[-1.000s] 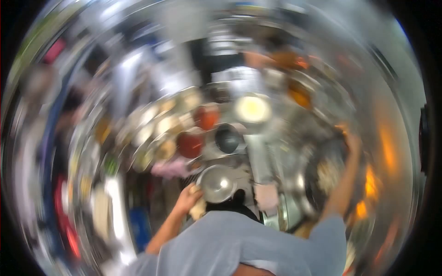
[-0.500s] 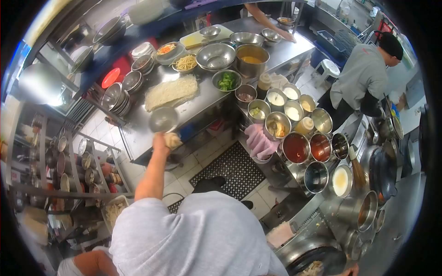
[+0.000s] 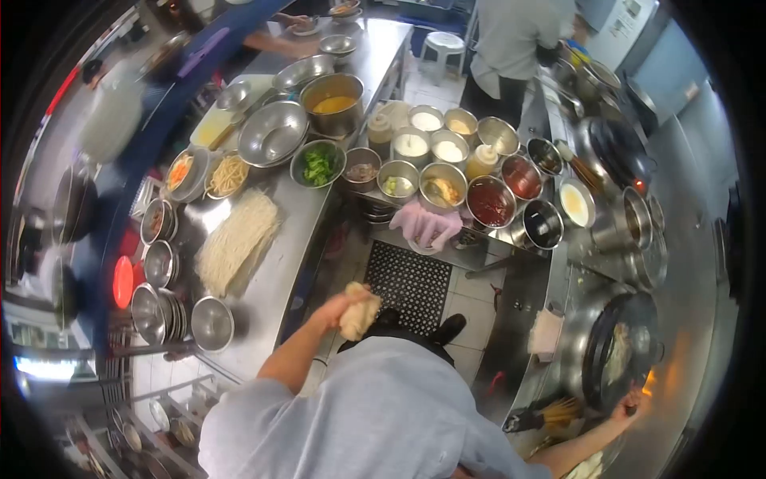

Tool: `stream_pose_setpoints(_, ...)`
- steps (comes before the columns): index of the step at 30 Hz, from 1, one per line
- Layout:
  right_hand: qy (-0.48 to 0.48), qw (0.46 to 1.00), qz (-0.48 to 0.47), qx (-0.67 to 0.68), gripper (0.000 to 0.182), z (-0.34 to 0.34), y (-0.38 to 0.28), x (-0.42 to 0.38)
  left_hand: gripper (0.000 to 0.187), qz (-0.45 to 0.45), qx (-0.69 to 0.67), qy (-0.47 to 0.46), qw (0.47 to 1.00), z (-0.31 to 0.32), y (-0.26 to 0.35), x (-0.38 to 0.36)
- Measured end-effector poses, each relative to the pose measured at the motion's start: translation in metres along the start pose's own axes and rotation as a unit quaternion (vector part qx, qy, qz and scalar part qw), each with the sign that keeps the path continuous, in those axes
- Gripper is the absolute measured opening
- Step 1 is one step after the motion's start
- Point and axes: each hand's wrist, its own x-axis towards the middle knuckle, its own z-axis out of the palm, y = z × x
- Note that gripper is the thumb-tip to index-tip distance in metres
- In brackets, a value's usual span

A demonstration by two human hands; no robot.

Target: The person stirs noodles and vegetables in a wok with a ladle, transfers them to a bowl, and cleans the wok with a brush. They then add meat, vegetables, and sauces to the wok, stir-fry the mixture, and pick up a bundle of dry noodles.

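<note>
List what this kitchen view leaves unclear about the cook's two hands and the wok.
- Right hand: at the lens's distorted rim, too small to show its grip on the wok.
- Wok contents: blurred pale food, unidentifiable.
- Left hand: closed on a pale lump; whether dough, noodles or cloth is unclear.

text: none to read | labels: none | numbers: none | signs: none | pots, bowls, tubs and walls show no words that can be made out

left hand off bowl — holding cloth
</note>
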Motion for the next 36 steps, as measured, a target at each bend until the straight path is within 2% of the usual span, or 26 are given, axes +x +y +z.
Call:
stream_pose_setpoints(1,0.057,0.97,-0.069,-0.227,0.064,-0.023,0.009,-0.012,0.051,-0.03,0.054,-0.022,0.998,0.014,0.005,-0.001)
stream_pose_setpoints(2,0.142,0.878,-0.107,-0.444,0.057,-0.05,0.015,-0.022,0.05,-0.052,0.1,-0.039,0.993,0.025,0.007,-0.005)
stream_pose_setpoints(3,0.152,0.842,-0.135,-0.499,0.057,-0.059,0.035,-0.03,0.048,-0.069,0.122,-0.069,0.988,0.013,-0.009,0.011)
stream_pose_setpoints(4,0.104,0.886,-0.151,-0.425,0.057,-0.049,0.07,-0.046,0.048,-0.094,0.185,-0.102,0.973,0.028,0.005,-0.004)
stream_pose_setpoints(5,0.04,0.942,-0.14,-0.303,0.057,-0.034,0.105,-0.068,0.05,-0.12,0.188,-0.132,0.966,0.025,0.001,0.011)
stream_pose_setpoints(6,-0.037,0.977,-0.1,-0.183,0.057,-0.004,0.141,-0.08,0.053,-0.132,0.167,-0.15,0.966,0.007,-0.012,0.013)
stream_pose_setpoints(7,-0.076,0.988,-0.077,-0.11,0.057,0.004,0.161,-0.106,0.053,-0.119,0.147,-0.147,0.971,0.002,-0.014,0.009)
stream_pose_setpoints(9,-0.128,0.991,-0.043,-0.025,0.057,0.015,0.183,-0.14,0.054,-0.096,0.128,-0.155,0.975,0.001,-0.008,0.001)
stream_pose_setpoints(13,-0.184,0.98,0.042,0.062,0.056,0.047,0.216,-0.152,0.057,-0.087,0.125,-0.083,0.985,-0.019,-0.007,-0.018)
stream_pose_setpoints(14,-0.179,0.979,0.058,0.075,0.056,0.057,0.228,-0.152,0.058,-0.06,0.159,-0.032,0.985,-0.028,-0.013,-0.022)
stream_pose_setpoints(15,-0.151,0.974,0.111,0.126,0.038,0.078,0.243,-0.157,0.058,-0.032,0.203,0.0,0.979,-0.036,-0.02,-0.022)
stream_pose_setpoints(16,-0.109,0.98,0.102,0.13,0.042,0.098,0.26,-0.162,0.058,-0.058,0.223,-0.063,0.971,-0.053,-0.023,-0.016)
stream_pose_setpoints(17,-0.089,0.982,0.112,0.126,0.042,0.107,0.271,-0.157,0.057,-0.042,0.276,-0.004,0.96,-0.057,-0.028,-0.025)
stream_pose_setpoints(18,-0.082,0.981,0.131,0.118,0.042,0.112,0.283,-0.155,0.065,-0.034,0.319,0.03,0.947,-0.081,-0.046,-0.02)
stream_pose_setpoints(20,-0.08,0.977,0.172,0.097,0.044,0.12,0.299,-0.141,0.073,-0.085,0.395,0.064,0.913,-0.106,-0.07,-0.029)
stream_pose_setpoints(21,-0.083,0.977,0.183,0.07,0.045,0.126,0.305,-0.137,0.075,-0.09,0.454,0.032,0.886,-0.171,-0.112,-0.005)
stream_pose_setpoints(24,-0.087,0.972,0.201,-0.087,0.05,0.149,0.325,-0.128,0.074,-0.121,0.545,-0.007,0.829,-0.189,-0.133,-0.025)
stream_pose_setpoints(25,-0.075,0.961,0.194,-0.185,0.051,0.157,0.329,-0.127,0.073,-0.126,0.554,-0.002,0.823,-0.182,-0.134,-0.032)
stream_pose_setpoints(27,-0.049,0.907,0.186,-0.374,0.053,0.173,0.335,-0.123,0.072,-0.13,0.557,0.017,0.82,-0.171,-0.133,-0.042)
stream_pose_setpoints(30,-0.091,0.788,0.133,-0.594,0.062,0.17,0.347,-0.114,0.07,-0.125,0.553,0.046,0.823,-0.161,-0.13,-0.046)
stream_pose_setpoints(31,-0.086,0.766,0.138,-0.622,0.065,0.168,0.349,-0.109,0.069,-0.122,0.55,0.055,0.825,-0.158,-0.13,-0.045)
stream_pose_setpoints(34,-0.075,0.734,0.148,-0.658,0.054,0.169,0.352,-0.1,0.067,-0.109,0.54,0.091,0.829,-0.146,-0.122,-0.045)
stream_pose_setpoints(36,-0.06,0.793,0.217,-0.566,0.042,0.174,0.344,-0.095,0.065,-0.1,0.52,0.122,0.839,-0.126,-0.107,-0.045)
